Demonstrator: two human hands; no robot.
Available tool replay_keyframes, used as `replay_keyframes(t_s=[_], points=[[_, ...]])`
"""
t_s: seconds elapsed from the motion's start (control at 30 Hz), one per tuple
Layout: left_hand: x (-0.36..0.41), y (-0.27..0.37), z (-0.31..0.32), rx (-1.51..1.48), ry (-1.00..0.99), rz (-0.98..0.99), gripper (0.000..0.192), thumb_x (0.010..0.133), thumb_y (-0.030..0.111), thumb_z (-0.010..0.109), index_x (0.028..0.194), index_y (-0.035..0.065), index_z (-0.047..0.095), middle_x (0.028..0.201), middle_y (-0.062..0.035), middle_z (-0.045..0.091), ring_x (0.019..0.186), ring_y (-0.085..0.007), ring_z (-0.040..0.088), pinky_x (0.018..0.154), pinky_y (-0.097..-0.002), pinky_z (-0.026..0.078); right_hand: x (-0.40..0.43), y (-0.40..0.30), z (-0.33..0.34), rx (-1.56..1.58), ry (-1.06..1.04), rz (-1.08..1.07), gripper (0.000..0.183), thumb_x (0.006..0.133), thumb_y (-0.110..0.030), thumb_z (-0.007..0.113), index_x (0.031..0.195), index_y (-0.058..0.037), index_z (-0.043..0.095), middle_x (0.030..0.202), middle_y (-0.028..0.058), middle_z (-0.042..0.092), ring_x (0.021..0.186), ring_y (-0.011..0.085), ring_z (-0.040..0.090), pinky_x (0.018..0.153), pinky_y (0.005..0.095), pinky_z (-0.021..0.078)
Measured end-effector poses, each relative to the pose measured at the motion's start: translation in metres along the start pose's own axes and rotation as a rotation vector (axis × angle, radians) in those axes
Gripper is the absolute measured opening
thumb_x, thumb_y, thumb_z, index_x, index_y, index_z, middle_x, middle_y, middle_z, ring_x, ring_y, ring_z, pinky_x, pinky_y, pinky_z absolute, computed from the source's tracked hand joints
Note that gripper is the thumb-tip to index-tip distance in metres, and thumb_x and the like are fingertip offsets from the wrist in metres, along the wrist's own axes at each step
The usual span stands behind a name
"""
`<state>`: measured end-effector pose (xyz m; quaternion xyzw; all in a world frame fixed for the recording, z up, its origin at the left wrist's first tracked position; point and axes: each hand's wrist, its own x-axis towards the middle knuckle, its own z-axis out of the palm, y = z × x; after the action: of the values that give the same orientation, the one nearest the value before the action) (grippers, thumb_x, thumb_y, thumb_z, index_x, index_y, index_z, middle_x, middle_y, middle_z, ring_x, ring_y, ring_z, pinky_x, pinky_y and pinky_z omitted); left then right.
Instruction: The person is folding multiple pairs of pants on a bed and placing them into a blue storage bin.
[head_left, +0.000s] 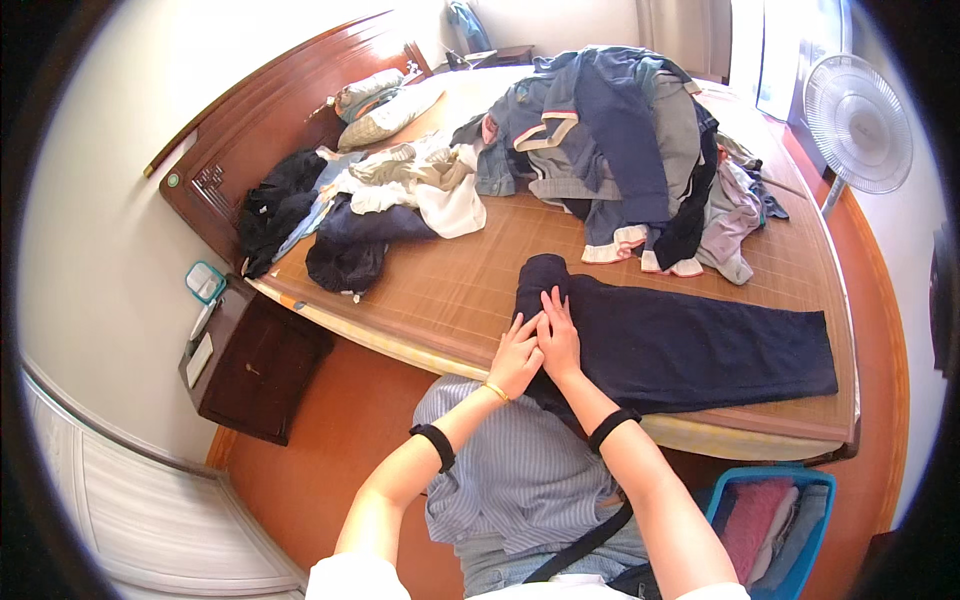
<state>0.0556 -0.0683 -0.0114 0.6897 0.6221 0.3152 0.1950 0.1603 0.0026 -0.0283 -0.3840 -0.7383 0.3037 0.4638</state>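
Note:
Dark navy trousers lie along the near edge of the bed, their leg end pointing right and their left end folded or rolled into a thick band. On that band rests my right hand, its fingers extended. My left hand lies beside it, the fingertips of both hands meeting over the dark cloth. Whether either hand pinches the fabric cannot be told. A blue-and-white striped garment is below my hands, in front of my body.
Heaped clothes cover the bed's far side; more garments lie left by the wooden headboard. A dark nightstand stands left. A blue bin holding folded clothes is at lower right, a standing fan at upper right.

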Motion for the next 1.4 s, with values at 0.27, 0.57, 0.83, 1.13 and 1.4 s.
replay_keyframes(t_s=[0.27, 0.57, 0.83, 1.13, 1.4], points=[[-0.011, 0.006, 0.004, 0.116, 0.312, -0.323, 0.093, 0.07, 0.045, 0.075, 0.136, -0.0056, 0.033, 0.147, -0.027, 0.028, 0.14, -0.041, 0.023, 0.114, -0.0465, 0.023, -0.008, -0.019, -0.017, 0.155, 0.083, 0.119, 0.047, 0.077, -0.002, 0.062, 0.123, -0.0122, 0.062, 0.117, 0.0128, 0.045, 0.113, 0.0324, 0.049, 0.099, 0.0382, 0.0421], [-0.012, 0.031, -0.005, -0.088, 0.261, -0.352, 0.066, 0.064, 0.022, 0.081, 0.117, -0.0034, 0.051, 0.118, -0.0265, 0.06, 0.112, -0.0359, 0.06, 0.095, -0.039, 0.048, -0.02, 0.008, -0.02, -0.556, -0.067, -0.1, 0.077, 0.072, -0.002, 0.066, 0.143, -0.0032, 0.036, 0.155, 0.0218, 0.017, 0.141, 0.0411, 0.023, 0.109, 0.0396, 0.0356], [-0.007, 0.076, 0.022, -0.155, 0.239, 0.196, 0.062, 0.071, 0.004, 0.067, 0.131, 0.0062, 0.051, 0.14, -0.0229, 0.046, 0.133, -0.0362, 0.041, 0.109, -0.0389, 0.037, -0.011, 0.048, -0.064, 0.498, -0.048, 0.351, 0.052, 0.087, -0.009, 0.044, 0.139, 0.0007, 0.045, 0.141, 0.0233, 0.045, 0.127, 0.0338, 0.048, 0.104, 0.035, 0.039], [-0.002, 0.076, 0.063, 0.303, 0.098, 0.328, 0.08, 0.058, -0.008, 0.068, 0.132, 0.0178, 0.053, 0.156, -0.0091, 0.024, 0.14, -0.0498, 0.018, 0.106, -0.062, 0.03, -0.022, 0.002, -0.101, 1.112, 0.047, 0.881, 0.047, 0.097, -0.044, 0.039, 0.123, -0.0089, 0.058, 0.118, 0.011, 0.062, 0.108, 0.0242, 0.059, 0.093, 0.0378, 0.0472], [-0.005, 0.075, 0.064, 0.393, 0.068, 0.296, 0.059, 0.074, -0.004, 0.058, 0.128, 0.0182, 0.055, 0.157, -0.0044, 0.023, 0.142, -0.0434, 0.018, 0.107, -0.06, 0.033, -0.021, 0.018, -0.087, 0.739, 0.23, 0.681, 0.039, 0.099, -0.016, 0.037, 0.132, 0.0008, 0.047, 0.131, 0.0143, 0.054, 0.122, 0.027, 0.051, 0.103, 0.0351, 0.0392]])
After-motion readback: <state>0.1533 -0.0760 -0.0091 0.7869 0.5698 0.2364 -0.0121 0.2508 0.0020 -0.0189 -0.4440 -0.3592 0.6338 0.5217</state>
